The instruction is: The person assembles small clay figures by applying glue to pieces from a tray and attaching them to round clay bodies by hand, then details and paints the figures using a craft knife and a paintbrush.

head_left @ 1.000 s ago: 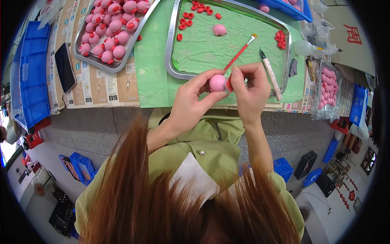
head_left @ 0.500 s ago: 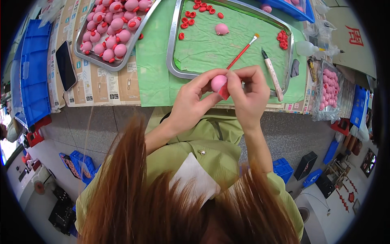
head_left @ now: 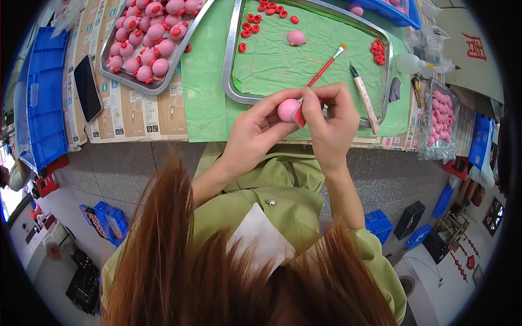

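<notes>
Between the fingertips of my left hand (head_left: 255, 130) is a small pink ball (head_left: 288, 110), held just over the near rim of a metal tray (head_left: 247, 99). My right hand (head_left: 333, 117) is closed in a pinch on a small flat red piece (head_left: 300, 116), which lies against the ball's right side. What the piece is made of I cannot make out. A red-handled paintbrush (head_left: 326, 66) lies in the tray, its lower end hidden behind my right fingers. Another pink ball (head_left: 296, 37) and several red rings (head_left: 251, 26) rest on the green lining.
At the left, a second metal tray (head_left: 163, 88) is heaped with pink balls bearing red parts, beside a black phone (head_left: 88, 88). A pen-shaped tool (head_left: 365, 103) lies across the right of the lined tray. Farther right are a squeeze bottle (head_left: 409, 64) and a bag of pink balls (head_left: 441, 117).
The pink ball has shifted slightly left and turned in my left fingers. The red piece now shows narrower against it. Both hands have moved only a little.
</notes>
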Tool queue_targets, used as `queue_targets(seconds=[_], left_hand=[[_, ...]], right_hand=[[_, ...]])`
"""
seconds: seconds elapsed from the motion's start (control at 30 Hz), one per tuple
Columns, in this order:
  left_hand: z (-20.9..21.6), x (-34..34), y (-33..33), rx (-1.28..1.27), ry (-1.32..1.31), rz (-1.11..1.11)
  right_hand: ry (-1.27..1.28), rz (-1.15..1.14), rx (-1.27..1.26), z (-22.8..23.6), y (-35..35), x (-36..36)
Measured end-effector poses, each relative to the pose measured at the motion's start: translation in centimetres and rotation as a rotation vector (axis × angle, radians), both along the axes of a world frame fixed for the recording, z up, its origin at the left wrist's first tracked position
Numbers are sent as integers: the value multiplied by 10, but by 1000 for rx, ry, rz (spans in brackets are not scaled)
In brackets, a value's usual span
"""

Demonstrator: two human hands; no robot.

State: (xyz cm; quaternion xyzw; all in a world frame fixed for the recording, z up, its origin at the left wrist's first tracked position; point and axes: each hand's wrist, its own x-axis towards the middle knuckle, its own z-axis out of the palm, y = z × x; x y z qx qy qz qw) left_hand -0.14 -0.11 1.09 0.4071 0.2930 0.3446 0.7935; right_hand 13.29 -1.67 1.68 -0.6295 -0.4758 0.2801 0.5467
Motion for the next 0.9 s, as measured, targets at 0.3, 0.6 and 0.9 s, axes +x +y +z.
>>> queue_targets(seconds=[0.3,0.6,0.9], left_hand=[[-2,-8,2,-29,62,45],[-8,-7,0,-44,56,44],[-19,3,-2,-67,-16,74]], right_hand=[[-25,21,-76,-7,15,8],[-521,-13,-483,-16,38,62],[-386,73,-357,-28,33,85]])
